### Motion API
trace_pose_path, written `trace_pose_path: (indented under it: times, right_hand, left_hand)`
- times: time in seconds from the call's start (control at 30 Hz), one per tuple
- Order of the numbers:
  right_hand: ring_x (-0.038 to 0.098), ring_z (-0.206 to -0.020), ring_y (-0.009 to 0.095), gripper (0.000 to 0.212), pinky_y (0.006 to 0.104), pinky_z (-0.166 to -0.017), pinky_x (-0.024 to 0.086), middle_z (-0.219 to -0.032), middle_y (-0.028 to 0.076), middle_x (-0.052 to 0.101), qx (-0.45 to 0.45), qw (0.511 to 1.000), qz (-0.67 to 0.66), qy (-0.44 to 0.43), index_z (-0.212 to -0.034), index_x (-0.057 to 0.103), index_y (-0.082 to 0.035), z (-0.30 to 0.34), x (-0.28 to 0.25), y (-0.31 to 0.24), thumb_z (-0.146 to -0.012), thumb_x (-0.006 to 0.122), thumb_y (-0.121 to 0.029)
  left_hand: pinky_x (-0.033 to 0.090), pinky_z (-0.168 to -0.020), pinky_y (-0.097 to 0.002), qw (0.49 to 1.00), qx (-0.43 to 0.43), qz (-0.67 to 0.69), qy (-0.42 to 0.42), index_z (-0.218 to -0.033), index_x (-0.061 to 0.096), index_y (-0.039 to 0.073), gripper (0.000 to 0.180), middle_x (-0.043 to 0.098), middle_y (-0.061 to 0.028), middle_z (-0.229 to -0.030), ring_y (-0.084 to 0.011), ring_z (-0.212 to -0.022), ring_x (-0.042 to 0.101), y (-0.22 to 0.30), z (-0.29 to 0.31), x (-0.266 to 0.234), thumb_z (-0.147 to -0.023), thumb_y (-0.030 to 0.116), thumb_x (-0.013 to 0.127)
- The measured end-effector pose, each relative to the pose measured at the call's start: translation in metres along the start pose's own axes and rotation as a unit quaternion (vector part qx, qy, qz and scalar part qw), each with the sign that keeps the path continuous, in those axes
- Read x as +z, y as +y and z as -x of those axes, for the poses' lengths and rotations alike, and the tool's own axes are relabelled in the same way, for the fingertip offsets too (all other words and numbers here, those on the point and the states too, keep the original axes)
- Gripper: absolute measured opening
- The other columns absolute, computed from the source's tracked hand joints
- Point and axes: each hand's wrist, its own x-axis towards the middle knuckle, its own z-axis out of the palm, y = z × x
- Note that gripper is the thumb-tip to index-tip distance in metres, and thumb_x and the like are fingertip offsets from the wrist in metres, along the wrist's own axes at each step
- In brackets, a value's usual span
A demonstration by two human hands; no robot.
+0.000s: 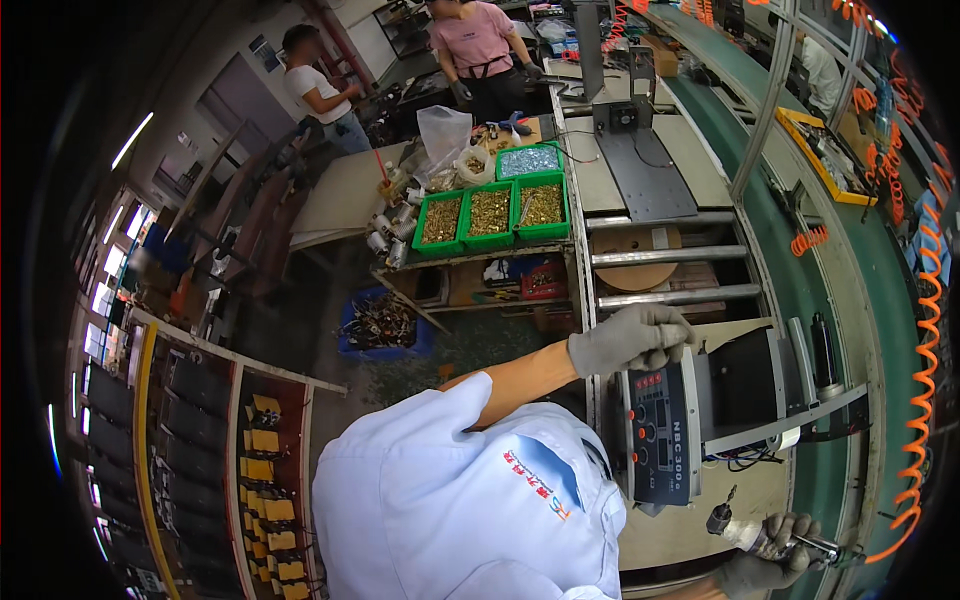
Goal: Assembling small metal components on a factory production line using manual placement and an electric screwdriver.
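My left hand [630, 340], in a grey glove, hovers over the end of a dark control panel [664, 470] with knobs and small red displays. Its fingers are curled together; anything inside them is hidden. In my right hand [775, 555], also gloved, is a pneumatic drill [745, 532] with a bit in its chuck, held apart from the panel. An orange coiled air hose [915, 440] runs to the drill's back end. Behind the panel, the unit has an open metal frame [790, 420] with a dark sheet [742, 380] and some loose wires [745, 458].
Green bins [490, 215] of brass-coloured fasteners stand on a side bench ahead. Metal rollers [670, 256] cross the line beyond the unit. A blue crate [383, 325] sits below the bench. Two people [480, 50] [322, 90] stand farther off. Racks [200, 440] are at left.
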Motion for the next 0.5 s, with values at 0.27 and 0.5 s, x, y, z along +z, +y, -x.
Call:
trace_pose_path:
  times: [0.27,0.5]
  right_hand:
    - [0.043,-0.059,0.011,0.037,0.0292,-0.056,0.036,-0.080,0.003,0.046,-0.018,0.990,0.043,0.130,-0.107,0.052,-0.002,-0.003,0.063,0.039,-0.072,0.065,-0.010]
    - [0.040,-0.060,0.012,0.031,0.0302,-0.057,0.034,-0.078,0.001,0.039,0.031,0.993,0.041,0.107,-0.102,0.051,-0.006,0.008,0.069,0.067,-0.075,0.062,-0.014]
  left_hand:
    - [0.042,-0.047,-0.0183,0.986,-0.040,-0.053,-0.152,-0.107,0.068,-0.001,0.024,0.069,-0.0056,-0.085,-0.0048,-0.059,0.057,-0.006,0.043,0.048,-0.094,0.018,0.063]
    - [0.050,-0.057,-0.0234,0.967,-0.116,-0.121,-0.192,-0.103,0.069,-0.003,0.026,0.070,-0.0052,-0.079,-0.0079,-0.064,0.061,-0.023,0.058,0.058,-0.088,0.019,0.066]
